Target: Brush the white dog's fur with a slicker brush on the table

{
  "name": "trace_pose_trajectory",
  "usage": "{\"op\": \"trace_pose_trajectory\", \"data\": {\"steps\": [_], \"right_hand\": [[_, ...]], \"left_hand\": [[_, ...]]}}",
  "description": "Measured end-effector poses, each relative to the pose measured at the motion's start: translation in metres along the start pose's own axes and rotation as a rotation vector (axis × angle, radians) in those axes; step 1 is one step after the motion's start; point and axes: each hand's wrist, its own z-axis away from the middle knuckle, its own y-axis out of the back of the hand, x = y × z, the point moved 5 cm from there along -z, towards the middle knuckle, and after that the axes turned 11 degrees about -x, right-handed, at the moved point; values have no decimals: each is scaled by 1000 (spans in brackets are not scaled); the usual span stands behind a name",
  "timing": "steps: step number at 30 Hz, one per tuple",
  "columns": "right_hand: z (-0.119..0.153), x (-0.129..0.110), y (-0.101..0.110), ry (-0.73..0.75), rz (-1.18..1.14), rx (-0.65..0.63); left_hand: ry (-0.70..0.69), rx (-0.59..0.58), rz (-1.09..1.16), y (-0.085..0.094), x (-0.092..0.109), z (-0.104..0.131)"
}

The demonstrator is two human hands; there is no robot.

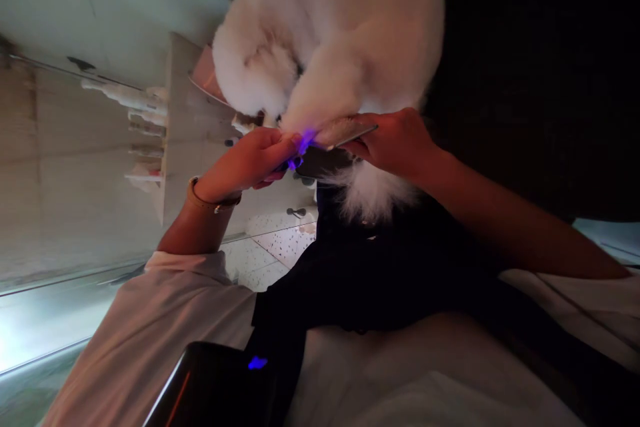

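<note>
A fluffy white dog is at the top of the head view, with one leg stretched toward me. My left hand is closed around the end of that leg; a bright blue-violet patch shows beside the thumb, its nature unclear. My right hand grips a thin, straight-edged metal comb that lies against the fur of the leg. Its teeth are hard to make out. Below my right hand hangs a tuft of long white fur. The paw itself is mostly hidden by my fingers.
A glossy black object with a blue spot is close at the bottom. My dark apron lies below my hands. Shelves with several bottles stand at left, beside a pale wall. Speckled floor shows below my left hand.
</note>
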Motion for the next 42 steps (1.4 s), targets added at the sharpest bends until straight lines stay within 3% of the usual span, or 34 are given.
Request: {"op": "trace_pose_trajectory", "data": {"steps": [7,9,12,14,18,23,25,29,34,37,42], "right_hand": [[41,47,-33,-389,-139,116],[42,37,-41,-294,-138,81],[26,-1,-38,9,-73,10],[12,-17,-29,58,-41,41],[-4,-14,-21,-102,-142,156],[19,14,-50,-309,-304,278],[30,20,-64,-360,-306,231],[34,7,-69,-282,-276,83],[11,-18,-30,-69,-164,112],[1,-9,-26,-107,-204,145],[25,22,-63,-342,-334,261]], "left_hand": [[25,-23,53,1,12,0],[56,-3,58,1,18,5],[71,-67,31,-6,31,10],[65,-85,0,-8,37,10],[34,-26,-75,-2,41,2],[4,-45,-116,3,45,-4],[-5,-60,-102,3,48,-2],[28,-50,-113,3,49,1],[11,-34,-204,1,49,-1],[-7,-16,-240,1,49,-1],[4,-40,-162,2,50,1]]}}
